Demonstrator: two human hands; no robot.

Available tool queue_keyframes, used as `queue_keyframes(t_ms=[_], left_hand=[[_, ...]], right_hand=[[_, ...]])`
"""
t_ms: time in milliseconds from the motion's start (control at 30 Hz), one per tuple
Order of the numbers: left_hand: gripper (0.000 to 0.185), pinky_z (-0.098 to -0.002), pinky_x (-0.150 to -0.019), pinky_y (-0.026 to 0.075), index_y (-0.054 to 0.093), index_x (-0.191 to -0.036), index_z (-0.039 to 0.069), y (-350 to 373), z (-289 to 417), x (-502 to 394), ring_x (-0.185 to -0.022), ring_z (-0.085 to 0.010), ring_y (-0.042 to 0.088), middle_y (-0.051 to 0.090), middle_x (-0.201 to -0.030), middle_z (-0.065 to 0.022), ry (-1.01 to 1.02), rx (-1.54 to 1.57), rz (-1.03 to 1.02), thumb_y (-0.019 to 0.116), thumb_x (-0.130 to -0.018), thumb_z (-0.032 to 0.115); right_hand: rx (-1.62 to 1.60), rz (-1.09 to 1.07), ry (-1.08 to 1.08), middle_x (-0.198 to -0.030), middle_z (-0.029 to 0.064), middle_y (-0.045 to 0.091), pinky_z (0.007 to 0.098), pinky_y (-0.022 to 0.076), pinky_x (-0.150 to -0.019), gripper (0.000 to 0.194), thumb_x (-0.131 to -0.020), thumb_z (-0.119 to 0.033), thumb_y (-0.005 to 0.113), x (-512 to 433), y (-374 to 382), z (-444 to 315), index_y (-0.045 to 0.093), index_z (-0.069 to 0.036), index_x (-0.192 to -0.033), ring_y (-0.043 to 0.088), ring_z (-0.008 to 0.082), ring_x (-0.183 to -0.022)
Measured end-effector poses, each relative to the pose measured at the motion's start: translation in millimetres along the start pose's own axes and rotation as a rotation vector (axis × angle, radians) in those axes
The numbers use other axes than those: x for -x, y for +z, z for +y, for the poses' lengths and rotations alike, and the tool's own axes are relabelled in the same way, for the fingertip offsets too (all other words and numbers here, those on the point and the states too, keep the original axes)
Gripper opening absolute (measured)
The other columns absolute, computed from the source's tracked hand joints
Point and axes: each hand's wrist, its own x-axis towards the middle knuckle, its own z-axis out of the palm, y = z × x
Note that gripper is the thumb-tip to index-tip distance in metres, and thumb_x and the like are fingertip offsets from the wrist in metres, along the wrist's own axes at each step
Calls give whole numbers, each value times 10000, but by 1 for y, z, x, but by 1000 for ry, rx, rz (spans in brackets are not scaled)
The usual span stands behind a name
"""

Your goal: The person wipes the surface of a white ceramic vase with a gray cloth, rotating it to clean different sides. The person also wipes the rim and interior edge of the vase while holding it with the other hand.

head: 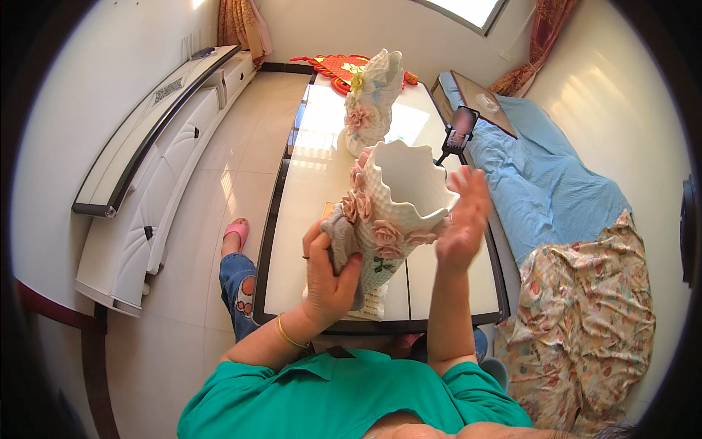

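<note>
A white ceramic vase (406, 175) with a scalloped rim and pink ceramic roses stands before me, tilted in the view. My left hand (332, 282) presses a bunched grey cloth (341, 233) to the vase's left side, just below the roses. To the right of the rim is my right hand (465, 219), raised and blurred, its fingers apart and nothing in it. Whether its edge touches the vase I cannot tell. Under the vase lies a printed sheet (374, 307), mostly hidden by the vase and my left hand.
The vase is on a glossy dark-edged table (296, 230). Farther back stand a second flowered vase (386, 99) and a red knotted ornament (334, 68). A phone on a stand (460, 131) is at the right edge, near a blue-covered sofa (548, 181). A white cabinet (170, 148) lines the left wall.
</note>
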Motion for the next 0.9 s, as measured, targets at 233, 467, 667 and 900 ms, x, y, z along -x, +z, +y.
queue_keyframes(t_ms=[233,467,667,900], left_hand=[[439,-421,-1060,410,536,-1255,-54,-13,31,-38,-1242,-339,494,428,-1386,-224,216,54,52,640,-829,-70],[470,-419,-889,515,640,-1210,37,-19,49,-74,-1043,-358,566,524,-1254,-158,279,-258,-155,673,-741,32],[394,-408,-854,524,683,-1106,67,-34,57,-78,-1010,-325,582,562,-1199,-101,282,-283,-226,672,-713,38],[328,-394,-800,519,704,-993,45,-25,64,-94,-918,-286,594,600,-1155,-86,497,-366,-283,662,-669,10]], right_hand=[[601,-538,-462,-1115,189,690,394,497,-886,311,-883,-88,594,-23,36,-93,640,31,-1166,658,330,-1013],[731,-559,-352,-720,132,670,374,502,-606,161,-930,-115,572,-20,65,-91,679,-18,-1001,665,296,-635],[603,-553,-288,-649,98,630,351,479,-557,356,-1025,-296,454,-18,58,-89,660,-6,-1029,639,270,-579],[501,-524,-228,-620,71,613,342,468,-552,578,-1049,-483,333,-16,57,-86,631,6,-1121,622,249,-559]])
